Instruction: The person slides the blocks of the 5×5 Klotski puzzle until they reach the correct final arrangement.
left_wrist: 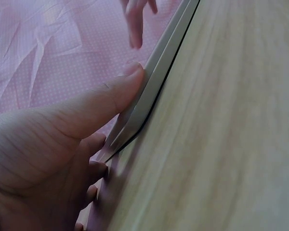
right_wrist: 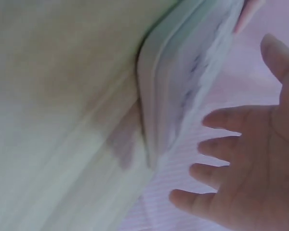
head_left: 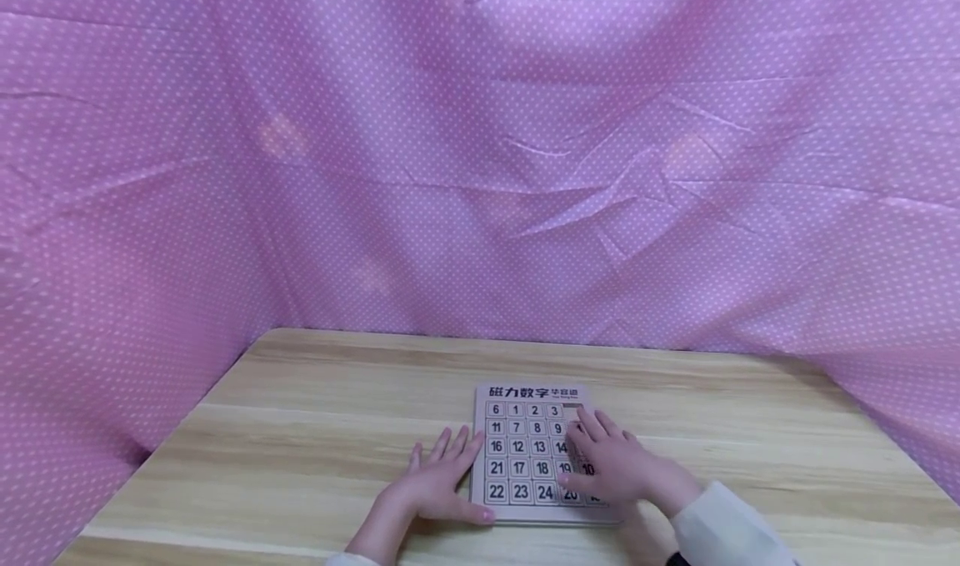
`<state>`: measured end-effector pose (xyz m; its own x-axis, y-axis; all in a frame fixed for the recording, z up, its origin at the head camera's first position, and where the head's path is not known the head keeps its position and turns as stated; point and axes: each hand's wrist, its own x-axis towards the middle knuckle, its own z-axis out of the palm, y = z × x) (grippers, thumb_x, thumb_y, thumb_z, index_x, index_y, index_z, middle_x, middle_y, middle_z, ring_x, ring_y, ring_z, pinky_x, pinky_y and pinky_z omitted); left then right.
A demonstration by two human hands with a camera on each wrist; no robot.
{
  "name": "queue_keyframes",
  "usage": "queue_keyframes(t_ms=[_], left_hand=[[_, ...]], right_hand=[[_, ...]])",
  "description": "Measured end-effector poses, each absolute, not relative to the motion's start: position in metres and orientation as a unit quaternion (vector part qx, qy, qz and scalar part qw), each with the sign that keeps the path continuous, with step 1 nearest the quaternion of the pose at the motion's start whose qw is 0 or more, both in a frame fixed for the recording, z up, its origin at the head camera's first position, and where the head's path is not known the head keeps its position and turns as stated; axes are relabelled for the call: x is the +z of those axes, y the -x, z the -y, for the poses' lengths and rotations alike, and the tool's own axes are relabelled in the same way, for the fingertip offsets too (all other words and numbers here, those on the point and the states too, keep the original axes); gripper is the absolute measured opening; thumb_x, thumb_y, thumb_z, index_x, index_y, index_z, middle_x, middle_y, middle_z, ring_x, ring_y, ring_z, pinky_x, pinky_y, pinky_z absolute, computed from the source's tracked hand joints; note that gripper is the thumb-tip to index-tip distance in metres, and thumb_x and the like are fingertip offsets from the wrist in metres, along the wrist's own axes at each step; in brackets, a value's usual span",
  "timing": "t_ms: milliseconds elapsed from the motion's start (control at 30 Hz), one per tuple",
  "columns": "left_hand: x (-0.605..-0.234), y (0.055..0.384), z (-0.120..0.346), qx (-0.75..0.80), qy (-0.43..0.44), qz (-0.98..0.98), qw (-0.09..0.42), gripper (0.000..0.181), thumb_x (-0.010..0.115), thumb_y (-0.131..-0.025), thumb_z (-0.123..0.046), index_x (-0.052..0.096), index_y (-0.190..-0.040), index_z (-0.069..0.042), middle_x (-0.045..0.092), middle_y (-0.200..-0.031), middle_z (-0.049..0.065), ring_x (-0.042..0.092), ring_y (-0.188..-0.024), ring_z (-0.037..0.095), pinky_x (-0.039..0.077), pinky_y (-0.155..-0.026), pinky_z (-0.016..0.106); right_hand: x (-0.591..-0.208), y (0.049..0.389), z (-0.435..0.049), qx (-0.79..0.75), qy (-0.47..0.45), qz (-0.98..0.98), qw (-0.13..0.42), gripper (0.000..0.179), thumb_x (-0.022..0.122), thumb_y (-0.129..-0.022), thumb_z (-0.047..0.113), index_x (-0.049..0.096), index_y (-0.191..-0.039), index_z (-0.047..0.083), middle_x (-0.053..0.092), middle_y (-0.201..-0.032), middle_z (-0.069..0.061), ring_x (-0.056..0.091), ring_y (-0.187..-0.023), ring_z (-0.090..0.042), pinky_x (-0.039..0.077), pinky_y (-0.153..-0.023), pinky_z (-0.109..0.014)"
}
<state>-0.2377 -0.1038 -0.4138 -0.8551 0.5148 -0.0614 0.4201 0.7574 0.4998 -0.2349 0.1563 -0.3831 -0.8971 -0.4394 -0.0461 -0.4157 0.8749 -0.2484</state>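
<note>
A number sliding puzzle [head_left: 540,513] lies flat on the wooden table, its black numbered tiles in rows under a printed heading. A dark gap shows at the top right of the tile grid. My left hand [head_left: 435,484] rests along the puzzle's left side, thumb on the near left corner and fingertips at the left edge. In the left wrist view, the thumb [left_wrist: 106,98] presses on the frame's rim. Over the right-hand columns, my right hand [head_left: 611,459] spreads its fingers and covers some tiles. The right wrist view shows those fingers [right_wrist: 221,147] apart from the board, holding nothing.
The light wooden table [head_left: 300,433] extends around the puzzle on every side. Pink dotted cloth [head_left: 480,174] hangs behind the table and along both sides.
</note>
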Motion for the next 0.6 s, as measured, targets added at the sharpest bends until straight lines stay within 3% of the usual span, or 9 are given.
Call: queue_keyframes(t_ms=[267,467,600], left_hand=[[-0.412,0.238,0.103,0.245,-0.248,-0.932,0.102,0.103,0.063,-0.061,-0.059,0.016,-0.138,-0.008,0.008,-0.141,0.018,0.0,-0.126,0.036,-0.008,-0.092,0.059],[-0.411,0.238,0.103,0.241,-0.249,-0.933,0.101,0.103,0.063,-0.061,-0.059,0.016,-0.138,-0.008,0.008,-0.141,0.018,0.0,-0.126,0.037,-0.007,-0.092,0.059],[-0.412,0.238,0.103,0.24,-0.25,-0.933,0.1,0.104,0.063,-0.061,-0.059,0.016,-0.138,-0.008,0.008,-0.141,0.018,0.0,-0.126,0.037,-0.007,-0.092,0.059]], right_hand=[[-0.386,0.188,-0.174,-0.097,0.288,-0.95,0.077,0.084,0.045,-0.076,0.06,0.037,-0.127,-0.006,0.021,-0.137,-0.022,0.014,-0.122,-0.043,0.022,-0.088,-0.062],[-0.396,0.179,-0.181,-0.069,0.313,-0.946,0.057,0.082,0.043,-0.077,0.061,0.044,-0.12,-0.009,0.029,-0.132,-0.024,0.022,-0.118,-0.044,0.029,-0.085,-0.06],[-0.398,0.18,-0.183,-0.074,0.316,-0.944,0.054,0.083,0.043,-0.077,0.06,0.042,-0.122,-0.009,0.027,-0.133,-0.025,0.021,-0.119,-0.044,0.028,-0.085,-0.061]])
